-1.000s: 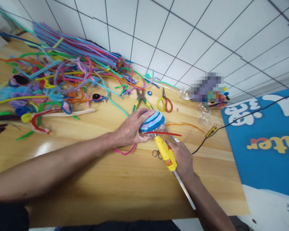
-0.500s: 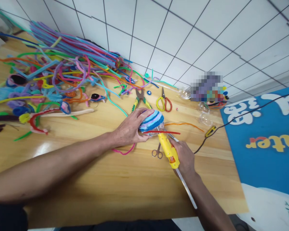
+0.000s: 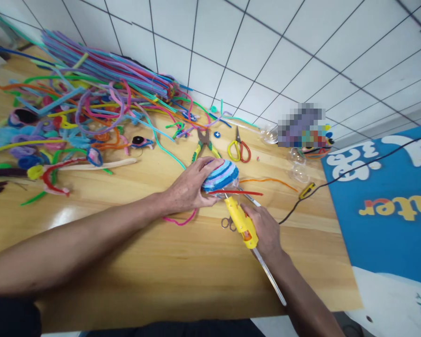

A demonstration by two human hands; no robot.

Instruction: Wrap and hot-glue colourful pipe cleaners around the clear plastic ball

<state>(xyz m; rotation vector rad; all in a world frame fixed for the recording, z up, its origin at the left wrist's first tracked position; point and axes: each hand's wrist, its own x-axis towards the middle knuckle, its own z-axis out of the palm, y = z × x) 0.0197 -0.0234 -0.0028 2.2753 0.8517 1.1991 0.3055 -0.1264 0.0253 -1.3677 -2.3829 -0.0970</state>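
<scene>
My left hand (image 3: 192,185) is closed around a ball (image 3: 222,175) wound with blue, light blue and pink pipe cleaner stripes; its lower part looks clear. A red pipe cleaner (image 3: 247,192) sticks out to the right from the ball's lower side. In my right hand (image 3: 264,229) is a yellow glue gun (image 3: 241,220), a clear glue stick (image 3: 270,277) trailing from its rear. The nozzle touches or nearly touches the ball's lower edge by the red pipe cleaner. Small scissors (image 3: 228,223) lie partly hidden behind the glue gun.
Pliers (image 3: 205,142) and red-yellow scissors (image 3: 239,147) lie beyond the ball. Loose pipe cleaners (image 3: 101,112) and a long bundle (image 3: 108,65) cover the left. Clear plastic shells (image 3: 298,169) and a black cord (image 3: 354,166) with a yellow switch (image 3: 306,191) are at right.
My right hand has shifted the glue gun slightly left, its nozzle moving left along the ball's lower edge. My left hand and the ball have stayed in place.
</scene>
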